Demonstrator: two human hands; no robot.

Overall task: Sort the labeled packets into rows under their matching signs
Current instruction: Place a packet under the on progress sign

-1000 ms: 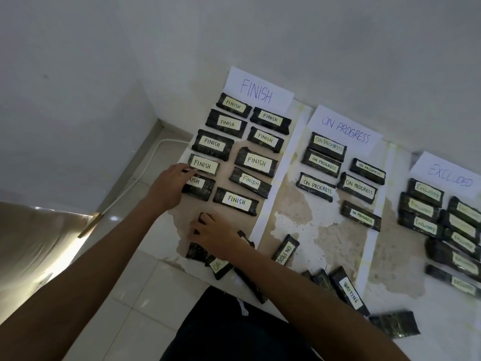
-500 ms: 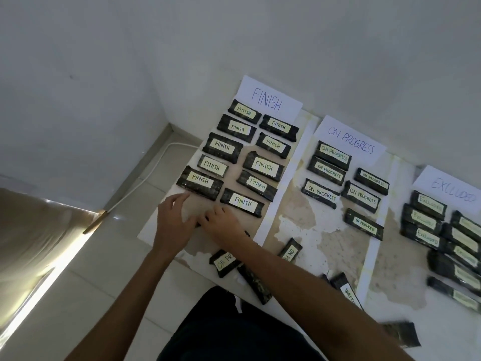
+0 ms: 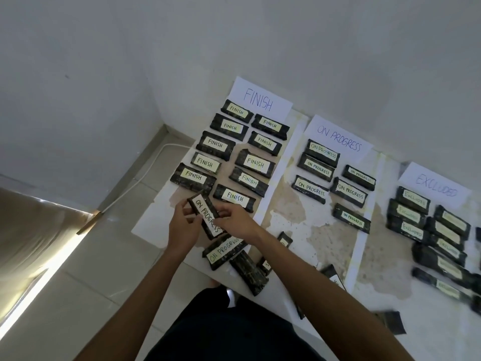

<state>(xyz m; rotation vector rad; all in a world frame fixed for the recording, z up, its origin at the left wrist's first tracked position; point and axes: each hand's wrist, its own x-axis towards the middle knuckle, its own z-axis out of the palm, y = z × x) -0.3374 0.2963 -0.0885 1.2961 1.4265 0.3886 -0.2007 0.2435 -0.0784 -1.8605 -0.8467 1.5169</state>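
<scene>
A dark packet labeled ON PROGRESS [image 3: 205, 214] is held up between both hands, just below the FINISH rows. My left hand [image 3: 183, 225] grips its left side and my right hand [image 3: 235, 222] pinches its right side. Three paper signs stand against the wall: FINISH [image 3: 259, 100], ON PROGRESS [image 3: 338, 138] and EXCLUDED [image 3: 436, 185]. Rows of matching dark packets lie under each sign. Another ON PROGRESS packet [image 3: 223, 250] lies unsorted right below my hands, beside a face-down packet [image 3: 250, 273].
More unsorted packets [image 3: 333, 276] lie along the near edge of the paper-covered board [image 3: 312, 225], one partly hidden by my right arm. A loose dark packet [image 3: 391, 321] sits at the lower right. A white cable [image 3: 140, 178] runs along the tiled floor at the left.
Both hands came together over the unsorted pile and lifted the ON PROGRESS packet off the board. The left hand left the lowest FINISH packet in its row.
</scene>
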